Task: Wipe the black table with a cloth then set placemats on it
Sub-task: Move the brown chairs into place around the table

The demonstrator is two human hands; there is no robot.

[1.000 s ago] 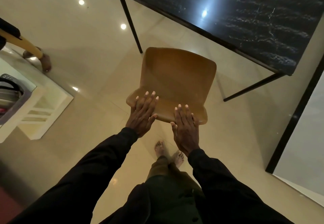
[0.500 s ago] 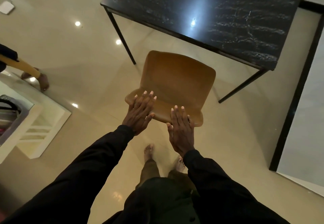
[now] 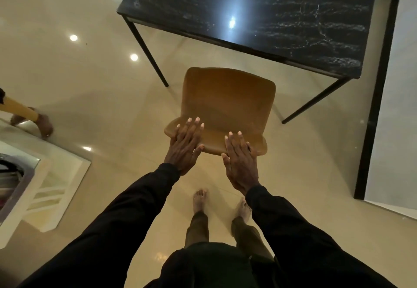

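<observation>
The black marble table (image 3: 282, 14) on thin black legs stands ahead of me, its glossy top bare. A tan chair (image 3: 228, 105) sits in front of it, seat toward the table. My left hand (image 3: 186, 145) lies flat with straight fingers on the left part of the chair's backrest top. My right hand (image 3: 240, 159) lies flat on the right part of the same edge. No cloth or placemat is in view.
Glossy cream floor all round. Another person's foot (image 3: 44, 124) and trouser leg are at the left. A white shelf unit (image 3: 33, 188) with a basket stands at lower left. A black-framed panel (image 3: 379, 84) runs along the right. My bare feet (image 3: 199, 199) are below the chair.
The table has come further into view and lower in the frame. Both hands stay flat on the chair's backrest. The chair keeps its place before the table.
</observation>
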